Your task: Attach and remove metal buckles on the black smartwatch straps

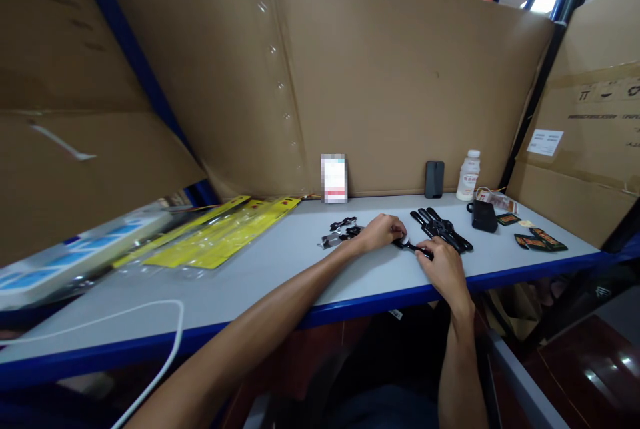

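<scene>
Just above the table [280, 282], both hands hold a slim black-handled tool [413, 247]; its exact kind is unclear. My right hand [444, 266] is closed around the handle end. At the other end, near a shiny curved part, the fingers of my left hand [384, 232] are pinched, partly hiding that end. Several black handles [440, 228] lie in a fanned pile just beyond my right hand. Left of my left hand lie small metal and black parts [334, 240], some tucked behind the wrist.
Yellow cards in clear plastic packs [220, 242] lie on the left, by a white-and-blue box [75, 259]. At the back stand a blurred white screen [335, 179], a black phone [435, 180] and a bottle [469, 177]. A black case [484, 216] and dark packets [543, 240] sit right. A white cable [177, 329] crosses the front edge.
</scene>
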`<state>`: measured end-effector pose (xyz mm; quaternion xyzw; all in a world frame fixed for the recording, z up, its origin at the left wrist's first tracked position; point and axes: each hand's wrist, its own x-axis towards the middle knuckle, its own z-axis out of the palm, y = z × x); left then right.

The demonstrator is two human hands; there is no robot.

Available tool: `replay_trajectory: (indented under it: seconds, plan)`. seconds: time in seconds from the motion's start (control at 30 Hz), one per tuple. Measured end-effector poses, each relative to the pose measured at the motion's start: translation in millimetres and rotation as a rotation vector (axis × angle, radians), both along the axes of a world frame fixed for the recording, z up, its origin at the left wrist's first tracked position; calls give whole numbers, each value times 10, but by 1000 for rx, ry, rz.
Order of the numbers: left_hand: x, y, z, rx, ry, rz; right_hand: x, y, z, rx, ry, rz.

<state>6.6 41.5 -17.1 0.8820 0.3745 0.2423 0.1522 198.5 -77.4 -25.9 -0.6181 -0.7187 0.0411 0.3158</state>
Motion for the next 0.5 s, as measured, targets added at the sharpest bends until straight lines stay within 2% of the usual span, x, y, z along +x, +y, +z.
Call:
replay_trajectory:
  seconds: [0.23, 0.4, 0.5]
  plan:
    - [-6, 17, -8, 11, -41, -33, 7, -12, 0, -13, 20, 5]
    - [-229, 92, 246, 123, -191, 114, 1, -1, -1, -11, 1, -6]
    - [-455, 172, 425, 113, -121, 144, 0, 19, -15, -6, -37, -12]
